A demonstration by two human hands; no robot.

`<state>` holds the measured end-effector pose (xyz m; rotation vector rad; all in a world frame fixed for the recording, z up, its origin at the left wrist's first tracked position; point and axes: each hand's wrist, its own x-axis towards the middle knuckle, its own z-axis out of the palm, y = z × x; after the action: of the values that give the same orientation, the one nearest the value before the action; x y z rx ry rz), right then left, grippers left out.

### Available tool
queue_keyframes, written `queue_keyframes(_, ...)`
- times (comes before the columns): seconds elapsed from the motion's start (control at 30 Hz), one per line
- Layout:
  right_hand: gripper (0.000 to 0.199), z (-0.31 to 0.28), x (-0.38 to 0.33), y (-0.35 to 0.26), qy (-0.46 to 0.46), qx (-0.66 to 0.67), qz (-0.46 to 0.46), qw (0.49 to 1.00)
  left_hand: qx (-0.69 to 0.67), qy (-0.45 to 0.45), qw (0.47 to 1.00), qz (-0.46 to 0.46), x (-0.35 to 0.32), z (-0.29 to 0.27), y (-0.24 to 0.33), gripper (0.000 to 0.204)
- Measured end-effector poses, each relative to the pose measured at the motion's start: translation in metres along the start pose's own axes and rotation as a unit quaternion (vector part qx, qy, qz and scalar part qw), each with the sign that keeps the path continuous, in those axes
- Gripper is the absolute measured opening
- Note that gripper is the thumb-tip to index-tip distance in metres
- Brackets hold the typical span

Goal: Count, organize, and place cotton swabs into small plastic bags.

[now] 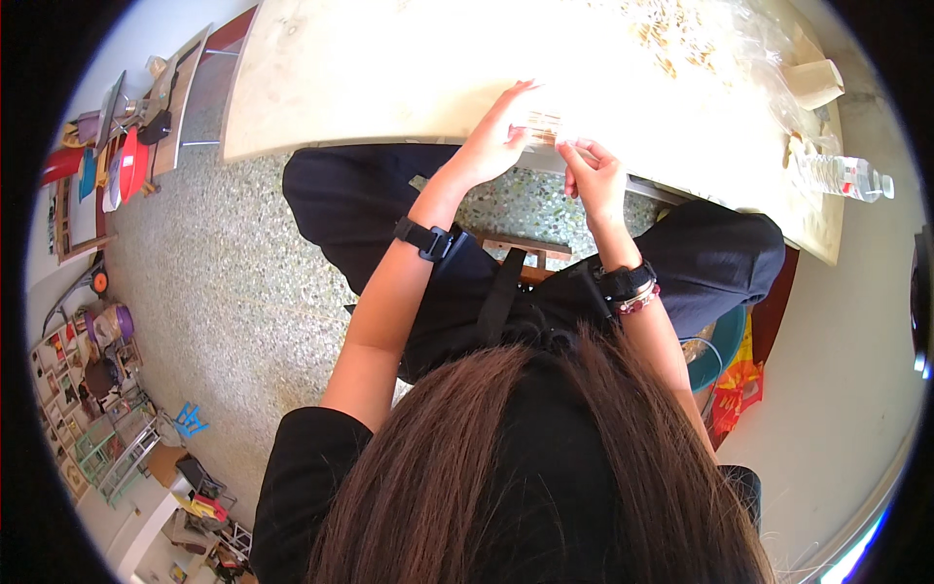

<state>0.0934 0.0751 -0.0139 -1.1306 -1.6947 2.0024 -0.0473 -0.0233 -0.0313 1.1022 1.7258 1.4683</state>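
At the table's near edge, a small, pale, see-through piece with thin gold-brown stripes (543, 127) sits between my two hands. My left hand (496, 141) grips it from the left side, thumb near and fingers on the far side. Close to its lower right corner, my right hand (597, 177) is closed in a pinch, thumb and forefinger together. Whatever lies between those fingertips is too small to make out. Bright glare washes out the piece's outline. Both wrists wear black straps.
Loose gold-brown bits (673, 37) are scattered across the pale table (370, 78) at the far right. Beside them lie clear plastic bags (754, 49) and a clear bottle (844, 178) on its side. A teal basin (725, 341) stands on the floor at right.
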Motion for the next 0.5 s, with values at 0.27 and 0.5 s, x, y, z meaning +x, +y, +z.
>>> queue_keyframes(0.27, 0.018, 0.003, 0.002, 0.001, -0.043, -0.011, -0.016, 0.999, 0.052, 0.017, 0.998, 0.042, -0.001, 0.000, 0.000, 0.057)
queue_keyframes(0.5, 0.016, -0.021, 0.008, 0.016, -0.115, 0.037, -0.040, 0.992, 0.045, 0.019, 0.997, 0.053, 0.001, 0.003, 0.003, 0.054)
